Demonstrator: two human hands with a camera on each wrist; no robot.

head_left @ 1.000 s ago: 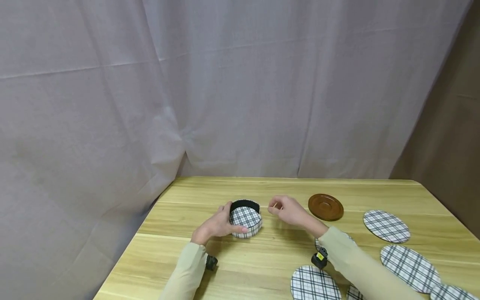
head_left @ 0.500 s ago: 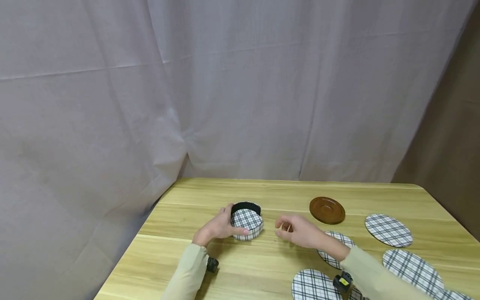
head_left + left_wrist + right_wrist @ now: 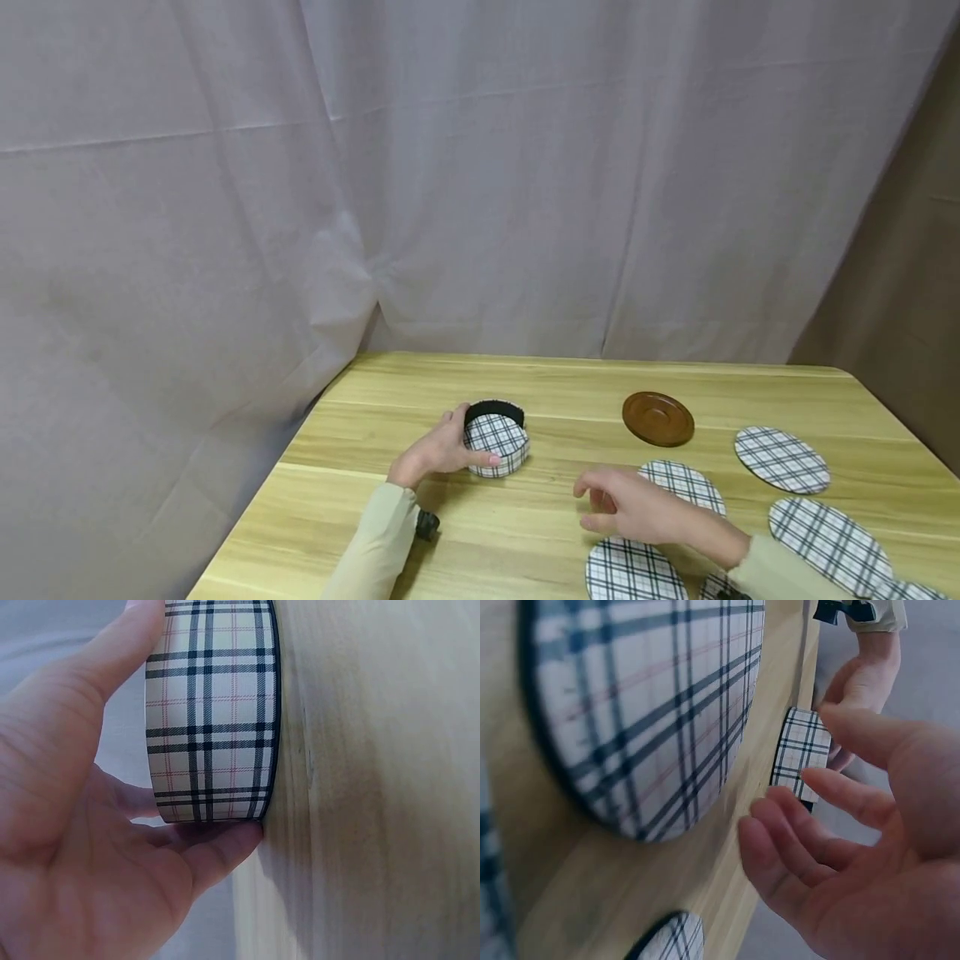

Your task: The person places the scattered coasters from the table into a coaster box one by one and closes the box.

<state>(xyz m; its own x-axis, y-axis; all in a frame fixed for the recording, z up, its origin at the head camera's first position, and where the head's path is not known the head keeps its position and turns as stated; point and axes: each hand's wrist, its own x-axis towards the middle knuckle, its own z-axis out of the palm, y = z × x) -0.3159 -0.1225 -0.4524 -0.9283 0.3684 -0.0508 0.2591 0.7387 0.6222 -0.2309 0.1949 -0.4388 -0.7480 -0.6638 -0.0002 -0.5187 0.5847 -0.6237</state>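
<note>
My left hand [image 3: 438,450] holds a round plaid coaster holder [image 3: 510,465] from its left side, thumb along the front wall. The holder stands on the wooden table, its black inner wall showing at the back, and a plaid coaster [image 3: 495,435] lies inside. In the left wrist view, the fingers of the left hand [image 3: 97,847] reach round the holder's white, black and red checked wall [image 3: 214,712]. My right hand [image 3: 637,507] hovers over the table with loosely bent fingers and nothing in them. Just beyond it lies one coaster [image 3: 684,483], and nearer me another [image 3: 633,575].
A brown round wooden saucer [image 3: 658,419] lies at the back right. More plaid coasters, such as the far one [image 3: 782,460] and a nearer one [image 3: 831,537], are spread to the right. A grey curtain [image 3: 487,208] hangs behind the table [image 3: 480,542].
My right hand has moved away from the holder, rightward and toward me, over the loose coasters. The left hand has stayed on the holder.
</note>
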